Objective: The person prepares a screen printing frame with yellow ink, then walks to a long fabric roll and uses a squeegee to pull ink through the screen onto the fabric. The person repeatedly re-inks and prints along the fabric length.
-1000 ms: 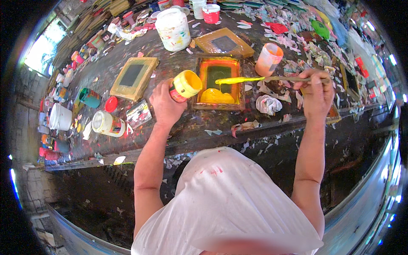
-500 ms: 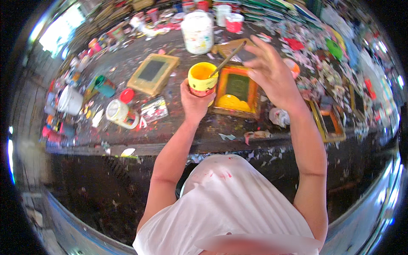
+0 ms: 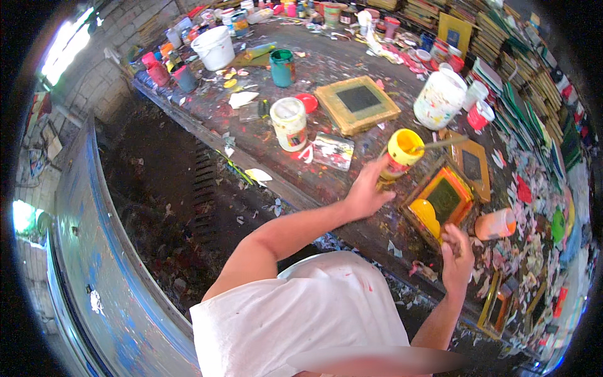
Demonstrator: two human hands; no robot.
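Observation:
My left hand (image 3: 367, 193) is at the lower left side of a yellow paint jar (image 3: 397, 164), its fingers beside the jar and its thumb spread away; whether they still touch is hard to tell. The jar appears to stand upright on the table. Yellow paint shows inside, and a stick (image 3: 445, 143) leans out over the rim to the right. My right hand (image 3: 457, 261) hovers with loosely bent fingers apart, holding nothing, just by the near corner of a screen-printing frame (image 3: 461, 220). A pool of yellow paint (image 3: 425, 217) lies on that frame's mesh.
Left of the jar are another screen frame (image 3: 383, 119), a small paint-smeared card (image 3: 333, 152), a white paint jar (image 3: 289, 129) and a green cup (image 3: 282, 70). A white jug (image 3: 438, 100) stands behind; an orange-stained container (image 3: 495, 224) and scraps lie right.
The view has swung left. My left hand's grip on the yellow jar has loosened, and the jar looks set down. My right hand has dropped from above the frame to its near corner.

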